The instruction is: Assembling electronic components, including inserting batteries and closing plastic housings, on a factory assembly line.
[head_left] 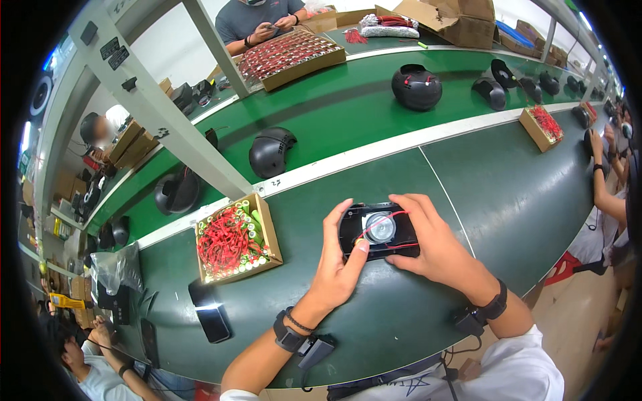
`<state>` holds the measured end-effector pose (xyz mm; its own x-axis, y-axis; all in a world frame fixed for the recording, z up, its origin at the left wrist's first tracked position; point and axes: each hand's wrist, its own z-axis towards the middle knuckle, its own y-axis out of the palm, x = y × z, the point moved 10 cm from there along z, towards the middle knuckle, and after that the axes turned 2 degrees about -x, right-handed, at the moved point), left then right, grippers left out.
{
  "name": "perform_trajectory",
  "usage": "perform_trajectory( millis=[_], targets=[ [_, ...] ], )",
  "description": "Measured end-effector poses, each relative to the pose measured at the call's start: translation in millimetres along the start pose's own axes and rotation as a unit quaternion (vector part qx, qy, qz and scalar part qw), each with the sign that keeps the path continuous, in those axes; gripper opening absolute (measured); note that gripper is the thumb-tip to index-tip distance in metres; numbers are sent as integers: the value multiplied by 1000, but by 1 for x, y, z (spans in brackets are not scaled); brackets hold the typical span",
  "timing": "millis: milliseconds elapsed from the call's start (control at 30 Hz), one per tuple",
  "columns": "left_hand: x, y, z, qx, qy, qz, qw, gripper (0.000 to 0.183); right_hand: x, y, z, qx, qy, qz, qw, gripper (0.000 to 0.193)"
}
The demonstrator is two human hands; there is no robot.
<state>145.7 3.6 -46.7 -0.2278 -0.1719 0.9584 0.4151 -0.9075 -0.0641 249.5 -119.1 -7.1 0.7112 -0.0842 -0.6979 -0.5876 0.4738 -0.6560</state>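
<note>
From afar I see the left hand point(334, 271) and right hand point(435, 242), fingers point(332, 230) clamped on opposite ends of a black speaker housing point(379, 230) above the near bench point(267, 321); a cardboard battery box point(271, 235) stands left.

The underside of the black housing point(402, 232) is hidden; the top edge crops the far co-worker point(249, 21).
</note>
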Motion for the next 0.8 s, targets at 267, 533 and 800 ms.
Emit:
perform_trajectory(
  millis=[267,533,800],
  targets=[
    [-5,-2,-1,3,3,-2,1000,67,1,2,5,-5,0,5,1000,95],
    [89,-77,-30,161,69,205,963,65,74,-16,102,67,81,29,994,98],
    [21,-437,-43,417,-120,501,749,98,154,13,234,128,243,122,954,106]
  ],
)
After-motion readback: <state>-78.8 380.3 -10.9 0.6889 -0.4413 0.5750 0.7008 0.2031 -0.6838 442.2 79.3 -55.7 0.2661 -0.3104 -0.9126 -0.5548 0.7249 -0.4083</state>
